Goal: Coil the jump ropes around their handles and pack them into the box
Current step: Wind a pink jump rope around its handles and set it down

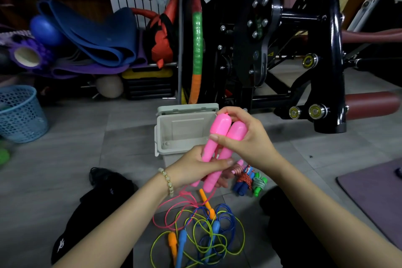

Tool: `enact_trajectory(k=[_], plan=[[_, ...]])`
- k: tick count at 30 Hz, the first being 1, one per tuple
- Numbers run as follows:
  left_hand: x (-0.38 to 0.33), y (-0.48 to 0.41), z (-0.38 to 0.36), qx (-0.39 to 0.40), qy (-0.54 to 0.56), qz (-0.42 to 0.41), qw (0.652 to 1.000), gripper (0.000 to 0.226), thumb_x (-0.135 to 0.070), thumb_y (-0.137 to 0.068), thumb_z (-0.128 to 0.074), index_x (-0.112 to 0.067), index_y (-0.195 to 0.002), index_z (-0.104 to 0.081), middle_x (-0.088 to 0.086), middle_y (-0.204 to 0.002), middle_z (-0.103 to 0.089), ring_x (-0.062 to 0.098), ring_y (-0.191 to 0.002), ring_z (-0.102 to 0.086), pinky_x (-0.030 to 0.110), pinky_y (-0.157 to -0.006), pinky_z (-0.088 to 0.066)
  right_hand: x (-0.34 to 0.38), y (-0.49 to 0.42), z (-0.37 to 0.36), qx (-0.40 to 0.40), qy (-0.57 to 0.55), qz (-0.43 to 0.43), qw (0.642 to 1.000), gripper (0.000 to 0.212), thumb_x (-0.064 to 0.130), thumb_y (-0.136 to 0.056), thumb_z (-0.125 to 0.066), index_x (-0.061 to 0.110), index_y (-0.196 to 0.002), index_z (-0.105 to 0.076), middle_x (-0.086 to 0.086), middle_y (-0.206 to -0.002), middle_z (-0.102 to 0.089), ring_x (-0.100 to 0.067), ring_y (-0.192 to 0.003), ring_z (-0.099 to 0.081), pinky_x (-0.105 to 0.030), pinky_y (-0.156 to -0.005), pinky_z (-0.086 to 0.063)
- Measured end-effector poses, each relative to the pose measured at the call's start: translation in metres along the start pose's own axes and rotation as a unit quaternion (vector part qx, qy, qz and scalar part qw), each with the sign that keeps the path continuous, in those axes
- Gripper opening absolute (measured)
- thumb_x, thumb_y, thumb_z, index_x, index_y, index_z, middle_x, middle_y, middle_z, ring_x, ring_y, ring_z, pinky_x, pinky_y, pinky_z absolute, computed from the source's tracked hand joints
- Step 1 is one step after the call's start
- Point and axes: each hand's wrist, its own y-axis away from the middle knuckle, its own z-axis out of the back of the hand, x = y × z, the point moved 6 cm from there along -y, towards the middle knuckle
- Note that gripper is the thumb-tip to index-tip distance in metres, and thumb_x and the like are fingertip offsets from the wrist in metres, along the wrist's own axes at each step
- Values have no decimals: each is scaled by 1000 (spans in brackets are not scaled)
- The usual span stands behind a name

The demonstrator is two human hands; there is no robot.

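Pink handles [219,143] side by side, tilted upright, both hands gripping.

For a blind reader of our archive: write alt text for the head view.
The left hand and right hand hold two pink jump-rope handles side by side in front of an open grey box on the floor. Their pink cord hangs uncoiled to a tangle of blue and yellow-green ropes below; a few coiled ropes lie to the right.
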Motion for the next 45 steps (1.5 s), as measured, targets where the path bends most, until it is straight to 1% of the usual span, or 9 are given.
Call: enact_trajectory(k=[6, 15, 18, 22, 26, 35, 39, 42, 45], plan=[[10, 3, -1, 15, -2, 49, 999, 12, -18, -89, -61, -6, -86, -61, 7, -67, -70, 20, -58, -68, 27, -58, -57, -1, 5, -4, 12, 15, 7, 1000, 44, 7, -70, -81, 11, -107, -57, 8, -96, -62, 3, -87, -57, -13, -78, -44], [7, 3, 11, -50, -7, -19, 999, 11, 0, -81, -68, -7, -83, -60, -3, -59, -68, 6, -50, -62, 16, -55, -52, 3, -5, 0, -4, 14, 6, 1000, 43, 9, -71, -80, 21, -105, -56, 4, -99, -62, 1, -91, -58, -11, -78, -44], [9, 2, 10, -23, -22, -12, 999, 5, -4, -85, -64, -6, -82, -61, -1, -60, -68, 9, -52, -64, 17, -55, -52, -2, -4, -2, 0, 14, -1, 1000, 43, 8, -72, -80, 18, -106, -56, 4, -98, -61, 2, -88, -57, -9, -77, -43], [10, 0, 8, 11, -83, 9, 996, 20, -16, -90, -62, 3, -85, -60, 2, -58, -64, 13, -51, -63, 19, -51, -51, -12, -1, 0, -14, 6, -14, 1000, 42, 8, -73, -79, 17, -107, -56, 2, -97, -62, 2, -86, -58, -10, -76, -44], [10, -5, 8, -16, -69, -14, 997, 18, -17, -90, -60, -8, -75, -56, -6, -52, -54, 8, -44, -50, 21, -48, -49, -11, -4, 7, -29, -16, -11, 999, 40, 8, -74, -77, 17, -107, -57, 0, -100, -63, 1, -87, -59, -12, -76, -46], [-4, -16, 11, -13, -47, -29, 998, 32, -18, -91, -58, 7, -112, -57, -5, -62, -66, 6, -48, -56, 19, -50, -48, -5, -13, 22, -36, -11, 4, 999, 42, 10, -74, -77, 15, -111, -58, 2, -102, -62, -2, -91, -58, -13, -80, -45], [-9, -23, 10, -10, -53, -40, 998, 34, -17, -91, -58, 13, -107, -57, -6, -58, -61, 7, -47, -51, 21, -48, -45, -4, -20, 28, -35, -7, -7, 999, 42, 7, -74, -77, 11, -111, -59, -1, -99, -63, -2, -86, -58, -14, -77, -46], [-9, -28, 8, -9, -45, -37, 998, 19, -17, -91, -60, 2, -93, -61, -5, -58, -61, 6, -47, -51, 21, -48, -46, -4, -21, 30, -29, -1, -18, 999, 47, 9, -76, -76, 14, -118, -56, -3, -99, -63, -3, -83, -60, -14, -75, -47], [-7, -29, 7, -20, -42, -34, 998, 16, -17, -90, -60, -1, -87, -60, -6, -58, -61, 7, -47, -52, 20, -48, -47, -19, -17, 28, -42, -51, -89, 994, 67, 30, -77, -73, 27, -135, -41, 1, -117, -60, -4, -99, -62, -21, -89, -49]])
